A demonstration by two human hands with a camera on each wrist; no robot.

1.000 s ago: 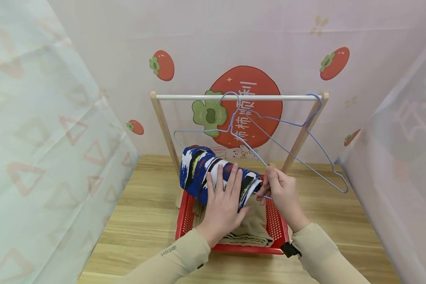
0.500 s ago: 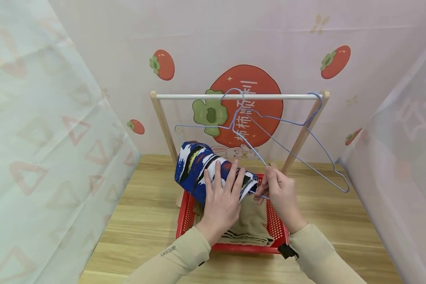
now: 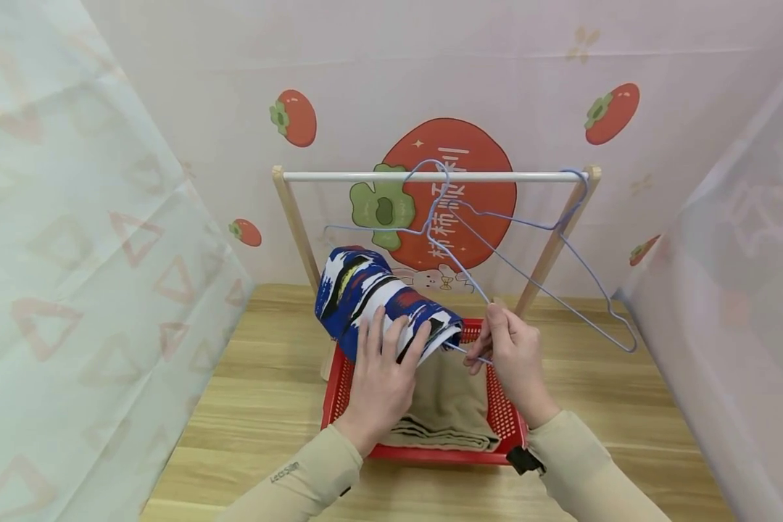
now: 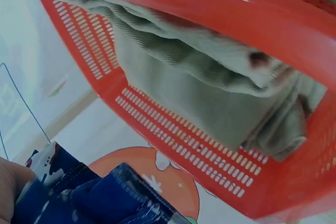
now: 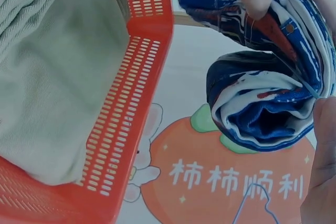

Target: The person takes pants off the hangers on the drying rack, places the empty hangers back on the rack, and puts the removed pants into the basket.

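Observation:
Blue trousers (image 3: pixel 385 290) with a white, red, yellow and black pattern hang folded over the lower bar of a light-blue wire hanger (image 3: pixel 460 268). My left hand (image 3: pixel 381 384) holds them, fingers spread on the near face; the right wrist view shows its thumb on the other side of the cloth (image 5: pixel 268 119). At the hanger's right corner, my right hand (image 3: pixel 515 355) pinches the wire with thumb and fingers. A short stretch of bare lower bar shows between this hand and the trousers. The hanger's hook overlaps the rack's white rail (image 3: pixel 339 176) in the head view.
Below the hands stands a red perforated basket (image 3: pixel 444 457) with folded tan cloth (image 3: pixel 450 413) in it. A second blue hanger (image 3: pixel 564 217) hangs at the rail's right end, against the wooden post (image 3: pixel 548 254). Printed fabric walls (image 3: pixel 222 130) enclose the wooden table (image 3: pixel 248 377).
My left hand has moved left with the trousers, sliding them along the hanger's lower bar away from my right hand. More bare wire shows. My right hand has stayed nearly in place.

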